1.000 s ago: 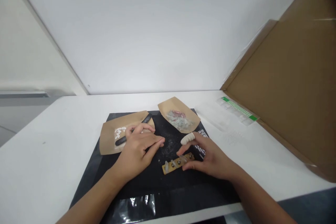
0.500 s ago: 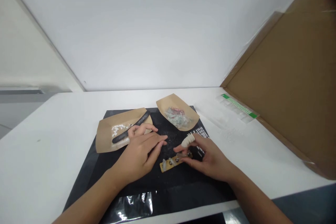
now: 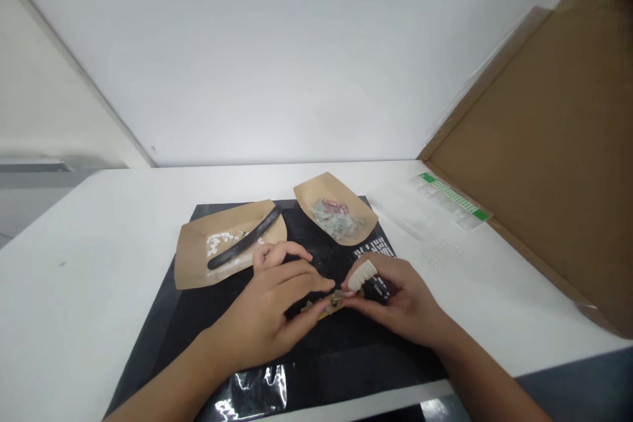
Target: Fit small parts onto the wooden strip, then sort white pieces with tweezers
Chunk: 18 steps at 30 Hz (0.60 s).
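A narrow yellow strip [image 3: 337, 304] with shiny metal beads and small translucent pieces along it lies on the black mat [image 3: 316, 372]. My left hand [image 3: 277, 303] has its thumb and index finger closed about the middle of the strip, covering part of its left half. At the right end, my right hand [image 3: 390, 297] pinches a small translucent piece [image 3: 340, 293] against the strip between thumb and index finger. A white finger cot [image 3: 362, 275] covers that index finger. Exactly where the fingertips touch is partly hidden.
Left behind my hands, a brown paper tray [image 3: 190, 257] holds small white pieces and a dark curved bar [image 3: 244, 237]. Another paper tray [image 3: 305, 191] holds translucent and reddish pieces. At right lie a clear green-edged plastic bag [image 3: 452, 198] and a cardboard panel [image 3: 539, 145].
My left hand has moved right and toward me, from above the mat to the strip. My right thumb and index finger have closed together at the strip's right end. The view has shifted slightly.
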{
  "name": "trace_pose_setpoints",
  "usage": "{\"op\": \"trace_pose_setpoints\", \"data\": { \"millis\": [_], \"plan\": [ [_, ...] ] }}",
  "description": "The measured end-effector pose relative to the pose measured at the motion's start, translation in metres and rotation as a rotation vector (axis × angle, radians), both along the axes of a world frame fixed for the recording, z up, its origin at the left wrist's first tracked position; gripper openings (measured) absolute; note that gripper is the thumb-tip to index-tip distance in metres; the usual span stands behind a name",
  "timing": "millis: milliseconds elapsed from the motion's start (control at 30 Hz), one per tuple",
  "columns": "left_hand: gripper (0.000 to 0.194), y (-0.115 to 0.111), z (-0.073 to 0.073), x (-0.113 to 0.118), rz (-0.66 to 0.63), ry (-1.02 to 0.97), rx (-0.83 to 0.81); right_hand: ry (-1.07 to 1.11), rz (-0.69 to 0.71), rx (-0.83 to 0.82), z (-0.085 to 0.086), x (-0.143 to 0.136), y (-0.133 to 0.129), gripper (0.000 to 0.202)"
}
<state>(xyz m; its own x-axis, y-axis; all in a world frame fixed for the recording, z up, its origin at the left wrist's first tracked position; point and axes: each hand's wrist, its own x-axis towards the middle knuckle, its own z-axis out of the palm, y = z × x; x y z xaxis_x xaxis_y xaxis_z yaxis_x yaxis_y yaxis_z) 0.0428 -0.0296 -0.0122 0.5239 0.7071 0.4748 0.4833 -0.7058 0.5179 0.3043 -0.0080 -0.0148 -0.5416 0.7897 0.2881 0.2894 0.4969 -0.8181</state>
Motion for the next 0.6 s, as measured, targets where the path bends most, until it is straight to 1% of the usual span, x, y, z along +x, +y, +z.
{"op": "trace_pose_setpoints", "data": {
  "millis": [100, 200, 367, 467, 600],
  "plan": [
    [0.018, 0.0009, -0.0016, 0.0033, -0.025, -0.036, -0.042, 0.025, 0.009, 0.050, -0.0022, 0.0000, -0.0006, 0.013],
    [0.017, 0.0021, -0.0027, 0.0051, -0.046, -0.053, -0.078, 0.039, 0.017, 0.111, -0.0029, 0.0001, -0.0014, 0.015],
    [0.015, 0.0039, -0.0049, 0.0073, -0.021, -0.042, -0.105, -0.036, 0.000, 0.209, -0.0044, 0.0013, -0.0023, 0.018],
    [0.015, 0.0047, -0.0059, 0.0070, -0.038, -0.004, -0.106, -0.093, -0.016, 0.254, -0.0062, 0.0021, -0.0023, 0.017],
    [0.019, 0.0051, -0.0037, 0.0044, -0.043, 0.086, -0.057, -0.119, 0.003, 0.246, -0.0049, 0.0032, -0.0020, 0.014]
  ]
}}
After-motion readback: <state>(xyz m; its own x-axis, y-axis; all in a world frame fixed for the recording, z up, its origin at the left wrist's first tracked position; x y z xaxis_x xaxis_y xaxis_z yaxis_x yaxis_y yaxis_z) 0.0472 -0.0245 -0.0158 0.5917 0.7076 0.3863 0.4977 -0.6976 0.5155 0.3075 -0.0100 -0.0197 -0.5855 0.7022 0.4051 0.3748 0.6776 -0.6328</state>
